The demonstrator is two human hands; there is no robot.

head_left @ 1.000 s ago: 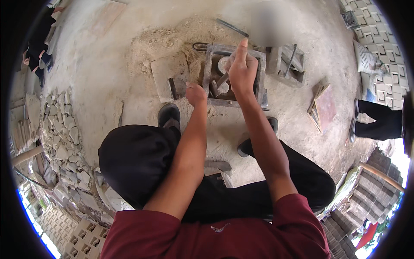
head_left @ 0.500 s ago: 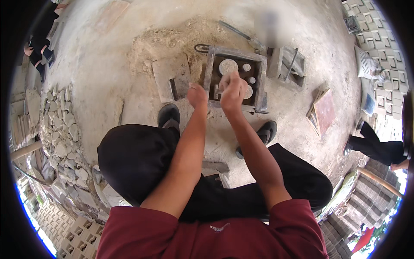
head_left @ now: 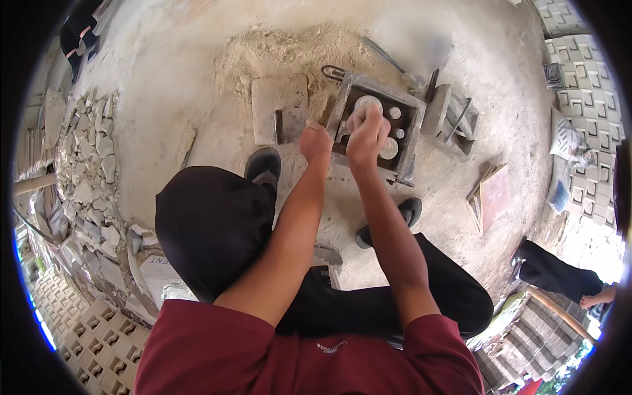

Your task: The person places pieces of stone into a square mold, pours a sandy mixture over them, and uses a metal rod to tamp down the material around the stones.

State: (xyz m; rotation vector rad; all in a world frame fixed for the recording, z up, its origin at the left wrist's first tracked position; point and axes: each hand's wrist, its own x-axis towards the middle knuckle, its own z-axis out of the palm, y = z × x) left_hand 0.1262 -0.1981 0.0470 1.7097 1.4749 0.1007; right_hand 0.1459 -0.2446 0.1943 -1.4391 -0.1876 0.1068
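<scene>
A square mould box point(head_left: 415, 141) with a wooden-looking frame stands on the ground beyond my feet. Inside it are a large pale disc point(head_left: 368, 103), another round disc point(head_left: 389, 149) and small pale cylinders point(head_left: 395, 112). My right hand point(head_left: 367, 135) is closed in a fist over the box's left half, below the large disc; what it grips is hidden. By the box's left wall, my left hand point(head_left: 316, 139) is curled closed with the thumb on top. Its fingers hide whatever they hold. A flat square slab point(head_left: 280, 99) with a dark upright handle point(head_left: 279, 126) lies left of it.
Loose sand point(head_left: 289, 52) is heaped behind the slab. To the right stand an open box-shaped form point(head_left: 454, 122) and leaning flat boards point(head_left: 490, 197). Broken rubble point(head_left: 89, 171) lines the left, patterned blocks point(head_left: 586, 85) the far right. Another person's leg point(head_left: 556, 266) shows at right.
The view has shifted, so the box appears farther right and turned slightly. My right hand has moved toward the box's left side. My left hand stays by its left edge.
</scene>
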